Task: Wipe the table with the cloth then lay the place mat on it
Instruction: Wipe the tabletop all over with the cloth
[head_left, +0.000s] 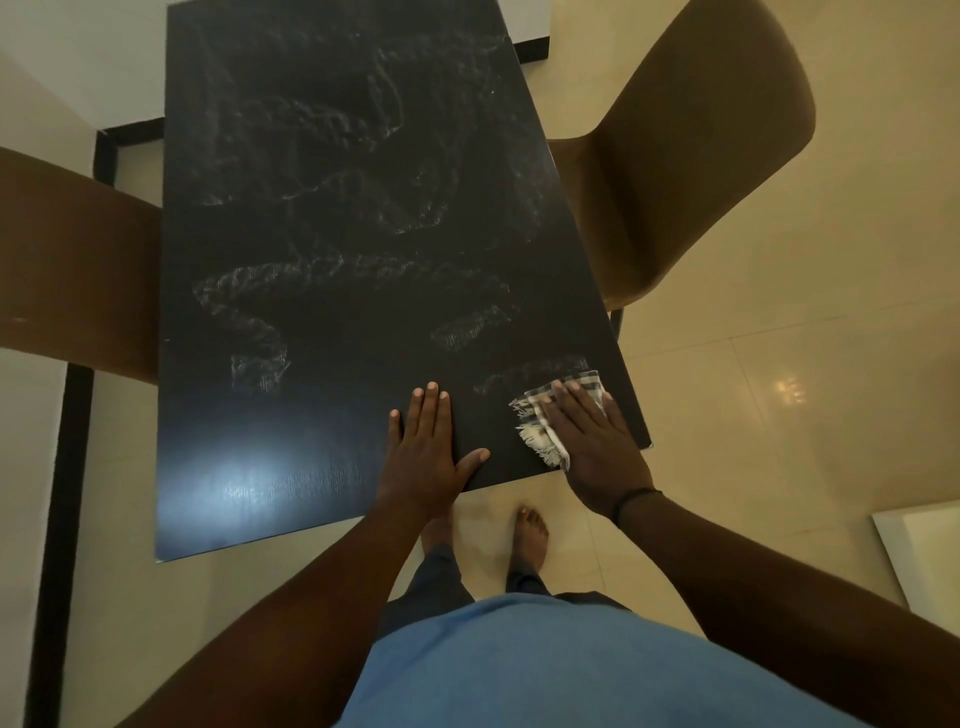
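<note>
My fingers (574, 402) on my right hand (592, 441) lie flat and straight on the cloth (543, 428). They press it down on the bench (337, 218). They are not curled round it. My left hand (426, 447) is flat too, with its fingers spread out, and it holds nothing. It just rests on the dark top, a little to the left of the cloth.

The cloth is checked, with a frayed edge. It sits at the near right corner of the bench, right by the edge. Pale smeary marks run all over the top, from just past the cloth to the far end. So I think the wiping is not done yet.

All the rest of the bench lies far and to the left of the cloth. The bench is long, and its long way runs from near to far. My right hand is the one on the cloth, so I think it should push the cloth left and away from me.

I cannot see the place mat. A brown chair (691, 171) stands on the right, and another chair (72, 260) on the left.
</note>
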